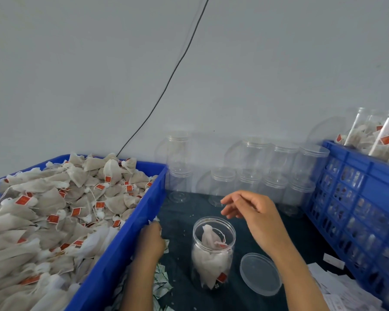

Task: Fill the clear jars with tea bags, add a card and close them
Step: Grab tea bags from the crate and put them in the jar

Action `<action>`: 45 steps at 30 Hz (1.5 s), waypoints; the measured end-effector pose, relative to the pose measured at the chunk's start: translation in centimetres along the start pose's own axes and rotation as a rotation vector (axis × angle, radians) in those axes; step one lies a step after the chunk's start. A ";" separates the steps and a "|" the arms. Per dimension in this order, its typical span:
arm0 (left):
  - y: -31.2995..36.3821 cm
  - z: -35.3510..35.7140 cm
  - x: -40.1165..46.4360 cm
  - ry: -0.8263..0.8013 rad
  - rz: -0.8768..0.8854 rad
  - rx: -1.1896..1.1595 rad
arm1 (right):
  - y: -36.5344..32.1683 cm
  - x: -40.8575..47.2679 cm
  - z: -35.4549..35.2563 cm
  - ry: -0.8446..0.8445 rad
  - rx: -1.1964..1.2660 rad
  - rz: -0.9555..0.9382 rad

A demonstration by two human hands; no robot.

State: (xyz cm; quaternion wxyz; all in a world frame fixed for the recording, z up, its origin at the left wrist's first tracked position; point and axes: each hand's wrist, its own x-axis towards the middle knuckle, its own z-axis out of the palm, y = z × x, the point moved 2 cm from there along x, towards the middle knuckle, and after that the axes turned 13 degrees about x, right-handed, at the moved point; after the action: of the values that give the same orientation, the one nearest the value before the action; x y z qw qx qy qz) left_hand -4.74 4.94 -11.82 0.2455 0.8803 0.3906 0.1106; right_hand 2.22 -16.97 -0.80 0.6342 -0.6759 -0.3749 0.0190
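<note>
Right hand grip spread, empty, above open jar. Left hand grip: cannot tell. Risk: knuckles tipping the light jar; lid below wrist gets swept.

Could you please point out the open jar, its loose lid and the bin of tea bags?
open jar (pixel 212 254), head view, on its clear side wall.
lid (pixel 259 273), head view, on its flat middle.
bin (pixel 121 245), head view, on its blue right wall.

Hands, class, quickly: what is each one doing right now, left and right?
Left hand: fingers curled by the blue bin; whether it holds anything cannot be told.
Right hand: open, empty, above the open jar.
</note>
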 end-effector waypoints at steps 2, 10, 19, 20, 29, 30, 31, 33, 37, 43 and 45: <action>0.2 0.1 0.1 0.161 -0.004 -0.112 | 0.4 0.0 -0.5 0.018 0.001 0.021; 0.0 1.8 0.7 0.055 0.054 0.151 | 1.3 0.3 -1.2 0.043 -0.012 0.062; -0.6 1.2 0.5 0.095 0.041 -0.145 | 2.2 0.3 -1.3 0.038 -0.028 0.123; -0.5 1.0 0.4 0.094 0.045 -0.171 | 2.2 0.3 -1.4 0.039 -0.022 0.126; 0.5 -1.2 0.1 0.101 0.070 -0.267 | 1.9 0.3 -2.1 0.065 -0.018 0.118; 0.7 -1.8 0.0 0.112 0.076 -0.279 | 1.9 0.3 -2.2 0.067 -0.017 0.116; 0.9 -2.4 -0.2 0.131 0.095 -0.279 | 1.9 0.3 -2.2 0.072 -0.016 0.115; 1.9 -4.0 -0.8 0.172 0.164 -0.262 | 2.0 0.3 -2.4 0.085 -0.015 0.117; 5.2 -7.0 -3.1 0.299 0.361 -0.278 | 2.0 0.4 -2.8 0.115 -0.006 0.121; 9.3 -6.9 -5.9 0.106 0.595 -0.172 | 2.1 0.4 -3.0 0.137 -0.013 0.126; 9.6 -6.2 -6.0 0.098 0.598 -0.013 | 2.2 0.3 -2.9 0.144 -0.017 0.123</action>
State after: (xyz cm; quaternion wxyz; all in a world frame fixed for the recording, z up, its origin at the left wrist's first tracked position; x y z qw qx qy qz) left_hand -5.06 -2.87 -1.54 0.1887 0.9482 0.1249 0.2228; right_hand 4.96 -19.07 -1.99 0.6514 -0.7027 -0.2862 0.0062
